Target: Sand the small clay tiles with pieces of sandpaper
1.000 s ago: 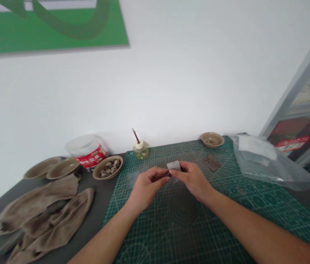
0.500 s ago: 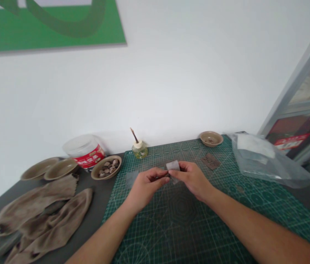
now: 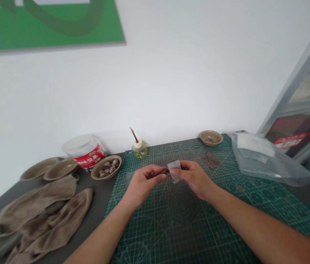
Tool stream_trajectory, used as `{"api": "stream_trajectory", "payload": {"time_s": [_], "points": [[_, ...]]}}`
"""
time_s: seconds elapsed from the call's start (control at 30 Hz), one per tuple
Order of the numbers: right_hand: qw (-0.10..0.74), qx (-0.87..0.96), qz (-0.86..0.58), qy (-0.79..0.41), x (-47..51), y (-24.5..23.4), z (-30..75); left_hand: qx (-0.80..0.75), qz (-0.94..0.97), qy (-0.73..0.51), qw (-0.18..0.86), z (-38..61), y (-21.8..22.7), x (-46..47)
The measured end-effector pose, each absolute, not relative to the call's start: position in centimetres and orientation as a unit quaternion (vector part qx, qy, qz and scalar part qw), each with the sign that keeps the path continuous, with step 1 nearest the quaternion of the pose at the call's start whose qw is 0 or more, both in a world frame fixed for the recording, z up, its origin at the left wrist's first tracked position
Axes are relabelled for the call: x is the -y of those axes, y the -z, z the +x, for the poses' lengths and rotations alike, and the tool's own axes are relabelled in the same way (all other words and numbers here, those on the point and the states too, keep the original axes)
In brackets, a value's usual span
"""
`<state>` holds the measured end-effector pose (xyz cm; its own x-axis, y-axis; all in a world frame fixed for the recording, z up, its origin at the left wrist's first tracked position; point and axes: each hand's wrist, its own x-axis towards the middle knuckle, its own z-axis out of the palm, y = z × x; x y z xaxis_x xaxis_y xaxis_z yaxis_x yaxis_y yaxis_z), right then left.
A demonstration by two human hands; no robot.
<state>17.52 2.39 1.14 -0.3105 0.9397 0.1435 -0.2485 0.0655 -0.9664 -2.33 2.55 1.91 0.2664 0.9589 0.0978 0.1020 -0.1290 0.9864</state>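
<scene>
While the left hand (image 3: pixel 143 185) pinches a small dark sliver (image 3: pixel 163 171) just beside the translucent grey sheet (image 3: pixel 174 170) gripped by the right hand (image 3: pixel 193 179), both hover close together above the green cutting mat (image 3: pixel 182 234).

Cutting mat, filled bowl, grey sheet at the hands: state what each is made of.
The cutting mat looks like matte green plastic or vinyl, with a printed grid. The bowl looks like tan glazed ceramic, going by its soft sheen. The grey sheet looks thin and flexible, perhaps plastic film or fine abrasive paper; the look leaves that open.
</scene>
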Motion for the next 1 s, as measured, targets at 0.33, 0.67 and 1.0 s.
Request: {"api": "stream_trajectory", "payload": {"time_s": [0.33,0.67,1.0], "points": [[0.487,0.582,-0.343,-0.554,-2.44,-0.86,17.37,-0.408,0.650,-0.386,0.512,-1.97,-1.98,-2.25],[0.501,0.581,-0.341,-0.543,-2.51,-0.51,17.33,-0.395,0.621,-0.405,0.543,-2.00,-1.62,-2.33],[0.508,0.666,-0.418,-0.351,-2.57,-1.26,18.14,-0.417,0.624,-0.463,0.472,-1.85,-1.69,-2.19]]}}
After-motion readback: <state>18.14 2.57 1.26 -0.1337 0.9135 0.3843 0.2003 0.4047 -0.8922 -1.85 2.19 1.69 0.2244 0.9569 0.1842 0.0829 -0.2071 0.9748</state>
